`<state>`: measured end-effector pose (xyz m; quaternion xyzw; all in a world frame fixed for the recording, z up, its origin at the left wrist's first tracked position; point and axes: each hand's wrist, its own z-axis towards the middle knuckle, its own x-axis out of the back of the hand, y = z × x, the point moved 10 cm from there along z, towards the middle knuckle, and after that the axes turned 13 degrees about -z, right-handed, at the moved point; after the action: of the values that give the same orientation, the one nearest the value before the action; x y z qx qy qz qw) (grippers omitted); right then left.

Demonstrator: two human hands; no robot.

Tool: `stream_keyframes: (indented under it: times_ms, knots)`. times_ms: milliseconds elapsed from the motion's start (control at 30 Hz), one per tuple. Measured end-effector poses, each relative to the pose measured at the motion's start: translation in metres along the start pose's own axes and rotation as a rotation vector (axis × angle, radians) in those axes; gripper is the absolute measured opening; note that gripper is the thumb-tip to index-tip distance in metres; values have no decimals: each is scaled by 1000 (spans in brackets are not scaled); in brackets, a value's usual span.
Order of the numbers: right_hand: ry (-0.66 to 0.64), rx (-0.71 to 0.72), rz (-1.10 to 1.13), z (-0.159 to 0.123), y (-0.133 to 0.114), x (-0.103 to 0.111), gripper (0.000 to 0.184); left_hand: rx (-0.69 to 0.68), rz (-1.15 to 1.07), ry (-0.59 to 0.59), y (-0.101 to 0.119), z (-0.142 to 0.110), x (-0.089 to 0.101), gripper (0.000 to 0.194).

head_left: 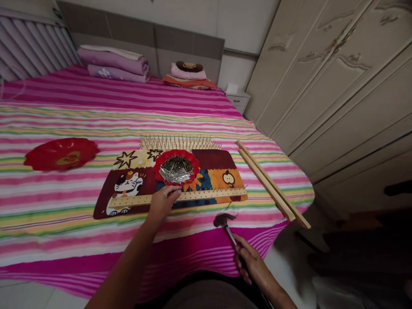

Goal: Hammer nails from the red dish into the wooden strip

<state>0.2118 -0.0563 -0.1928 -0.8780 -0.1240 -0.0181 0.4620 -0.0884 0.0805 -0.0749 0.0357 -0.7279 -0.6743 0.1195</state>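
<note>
My left hand (165, 201) rests at the middle of a narrow wooden strip (131, 200), with its thumb and fingers pinched together. Whatever they pinch is too small to make out. Nails (222, 192) stand upright along the strip's right part, while rows of small holes mark its left part. Just beyond that hand sits a red scalloped dish (157, 169) heaped with loose nails (176, 168). My right hand (252, 262) grips a claw hammer (225, 221) by its handle, its head apart from the strip, over the bed's near edge.
A patterned mat (215, 159) lies under the strip and dish. Behind it are strips bristling with nails (180, 141). Two bare wooden strips (267, 182) lie to the right, and a red plate (62, 153) to the left. Folded bedding (114, 64) is at the headboard; a wardrobe (322, 86) stands right.
</note>
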Motion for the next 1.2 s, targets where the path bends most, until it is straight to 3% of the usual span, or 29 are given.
stream_keyframes:
  times_ms: [167, 300, 433, 633, 767, 900, 1100, 1200]
  knots:
    - [-28, 44, -102, -20, -36, -17, 60, -2, 24, -1, -5, -1, -3, 19]
    - [-83, 244, -242, -29, -106, -36, 52, -166, 129, -4, 8, -4, -6, 13]
    - [-43, 509, -430, -28, -174, -53, 45, -193, 172, 3, 8, -4, -6, 12]
    - [0, 622, -511, -13, -213, -74, 44, -195, 171, -6, 3, -1, -6, 14]
    - [-66, 603, -550, -8, -210, -84, 42, -204, 207, 2, 2, -2, -5, 13]
    - [-64, 569, -497, -22, -194, -71, 43, -221, 183, 4, 3, -3, -6, 11]
    - [-149, 342, -447, -27, -111, -45, 48, -142, 66, -16, -4, -3, -2, 16]
    - [-77, 262, -364, -17, -63, -25, 50, -213, 168, 27, 15, -1, 12, 20]
